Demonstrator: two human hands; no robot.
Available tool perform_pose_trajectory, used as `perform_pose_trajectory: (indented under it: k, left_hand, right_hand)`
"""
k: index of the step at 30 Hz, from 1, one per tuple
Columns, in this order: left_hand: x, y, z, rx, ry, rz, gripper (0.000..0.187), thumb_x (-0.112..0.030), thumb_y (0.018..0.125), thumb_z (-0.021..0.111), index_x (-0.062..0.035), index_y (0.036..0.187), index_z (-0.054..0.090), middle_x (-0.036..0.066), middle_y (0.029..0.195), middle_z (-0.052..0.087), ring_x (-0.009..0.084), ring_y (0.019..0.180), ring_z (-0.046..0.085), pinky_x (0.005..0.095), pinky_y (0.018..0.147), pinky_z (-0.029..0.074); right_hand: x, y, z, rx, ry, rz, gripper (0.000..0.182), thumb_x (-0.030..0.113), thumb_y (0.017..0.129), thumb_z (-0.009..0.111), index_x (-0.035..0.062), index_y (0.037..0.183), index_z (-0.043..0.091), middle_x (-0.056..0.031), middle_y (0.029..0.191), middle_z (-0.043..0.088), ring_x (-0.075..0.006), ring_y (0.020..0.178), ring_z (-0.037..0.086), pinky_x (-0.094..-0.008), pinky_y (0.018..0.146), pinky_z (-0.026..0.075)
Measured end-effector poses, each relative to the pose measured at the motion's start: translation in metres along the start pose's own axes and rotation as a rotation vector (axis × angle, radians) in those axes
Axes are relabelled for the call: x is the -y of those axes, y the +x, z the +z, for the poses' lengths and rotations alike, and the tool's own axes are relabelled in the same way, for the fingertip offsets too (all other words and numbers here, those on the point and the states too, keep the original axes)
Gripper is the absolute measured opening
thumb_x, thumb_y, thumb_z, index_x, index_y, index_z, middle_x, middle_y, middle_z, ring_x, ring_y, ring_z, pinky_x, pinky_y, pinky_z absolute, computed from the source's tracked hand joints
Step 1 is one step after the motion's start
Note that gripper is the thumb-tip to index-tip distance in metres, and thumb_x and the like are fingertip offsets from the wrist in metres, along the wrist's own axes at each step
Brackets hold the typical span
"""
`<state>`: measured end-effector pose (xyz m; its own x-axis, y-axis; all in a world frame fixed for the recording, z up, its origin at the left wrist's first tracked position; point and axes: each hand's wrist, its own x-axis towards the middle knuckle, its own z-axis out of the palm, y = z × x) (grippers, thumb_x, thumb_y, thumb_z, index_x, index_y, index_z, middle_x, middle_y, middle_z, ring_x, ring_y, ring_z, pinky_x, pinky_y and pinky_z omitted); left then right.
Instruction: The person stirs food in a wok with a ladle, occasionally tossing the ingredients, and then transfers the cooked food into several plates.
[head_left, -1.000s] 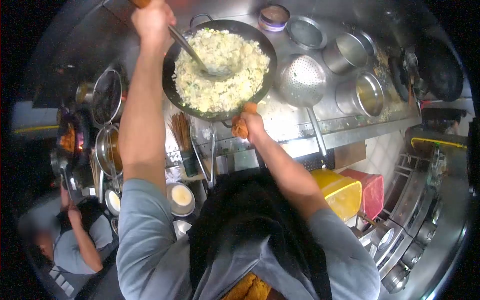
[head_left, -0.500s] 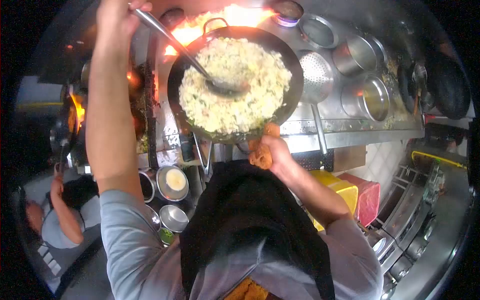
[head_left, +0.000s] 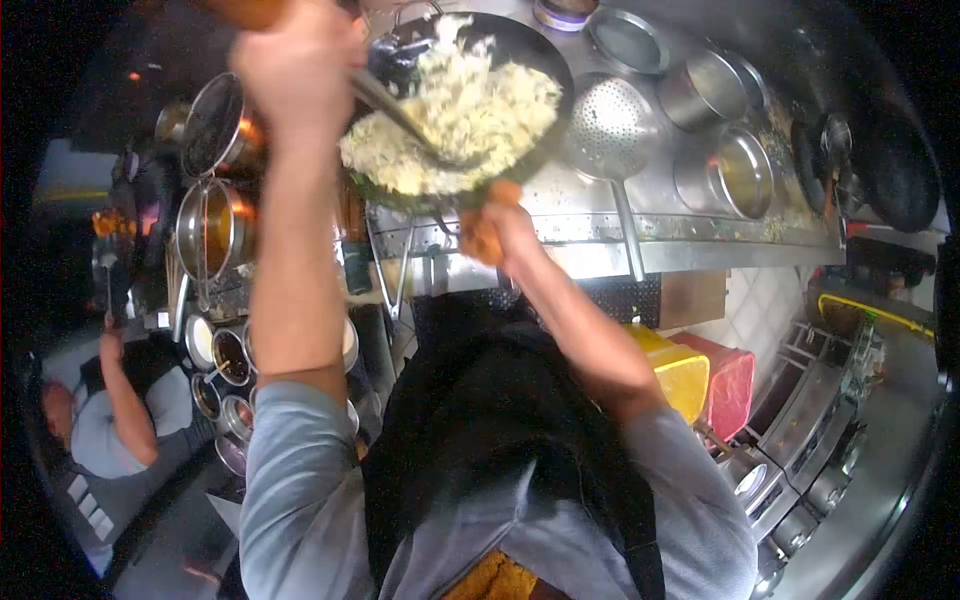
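Left hand (head_left: 295, 75) blurred, closed round ladle (head_left: 395, 108); right hand (head_left: 512, 228) clenched on cloth (head_left: 482, 240) at near rim of wok (head_left: 522, 45). Food (head_left: 490, 110) in wok, now thrown up toward far rim: tossed, not merely stirred.

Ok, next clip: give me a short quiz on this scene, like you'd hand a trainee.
1. Which hand holds the ladle over the wok while the other grips the cloth?
2. True or false: the strainer lies to the right of the wok.
3. The bin beside the yellow bin is: A) green; B) red; C) blue.

Key: 1. The left hand. 2. True. 3. B.
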<state>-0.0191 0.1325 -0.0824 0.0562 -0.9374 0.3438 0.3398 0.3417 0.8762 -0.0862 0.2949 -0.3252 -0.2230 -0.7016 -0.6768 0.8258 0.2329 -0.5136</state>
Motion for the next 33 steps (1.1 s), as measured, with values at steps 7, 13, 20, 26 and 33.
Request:
perform_pose_trajectory:
  k: [7,13,20,26,33]
  left_hand:
    - [-0.014,0.048,-0.016,-0.034,-0.184,-0.003,0.036,-0.026,0.097,0.062,-0.0153,0.068,0.044,-0.008,0.049,0.036,0.0063,0.036,0.030,0.0236,0.033,0.027]
    - [0.046,-0.011,-0.022,-0.040,0.103,0.049,0.032,-0.025,0.099,0.060,-0.0133,0.074,0.043,-0.007,0.050,0.038,0.0076,0.037,0.036,0.0265,0.033,0.031]
    - [-0.022,0.086,-0.060,0.405,-0.215,-0.065,0.037,-0.027,0.098,0.058,-0.0104,0.069,0.041,0.001,0.051,0.038,0.0158,0.040,0.040,0.0319,0.041,0.037]
    - [0.047,-0.002,-0.050,0.073,-0.007,0.070,0.034,-0.023,0.098,0.060,-0.0113,0.070,0.043,-0.001,0.052,0.038,0.0145,0.042,0.038,0.0355,0.044,0.038]
    - [-0.056,0.057,0.006,0.135,-0.013,0.170,0.036,-0.030,0.094,0.066,-0.0172,0.070,0.044,-0.009,0.051,0.036,0.0055,0.040,0.031,0.0218,0.037,0.029]
  right_hand:
    - [-0.035,-0.050,-0.061,0.127,-0.066,-0.116,0.039,0.002,0.082,0.047,0.0019,0.121,0.044,-0.0185,0.101,0.059,-0.0300,0.078,0.064,-0.0440,0.061,0.057]
    - [-0.027,0.041,-0.037,0.089,-0.043,-0.020,0.033,0.007,0.085,0.050,0.0005,0.117,0.045,-0.0182,0.098,0.061,-0.0282,0.075,0.064,-0.0412,0.060,0.056]
    - [-0.033,-0.051,-0.072,0.087,-0.074,-0.059,0.035,0.006,0.084,0.049,0.0011,0.119,0.046,-0.0190,0.101,0.062,-0.0311,0.079,0.065,-0.0441,0.065,0.058]
    - [-0.014,0.029,-0.023,0.109,-0.197,-0.061,0.018,0.006,0.084,0.053,-0.0001,0.101,0.049,-0.0152,0.087,0.061,-0.0270,0.072,0.064,-0.0436,0.060,0.056]
    - [-0.017,-0.058,-0.059,0.035,-0.091,-0.064,0.025,0.003,0.081,0.049,-0.0003,0.106,0.052,-0.0190,0.087,0.062,-0.0313,0.070,0.064,-0.0455,0.059,0.055]
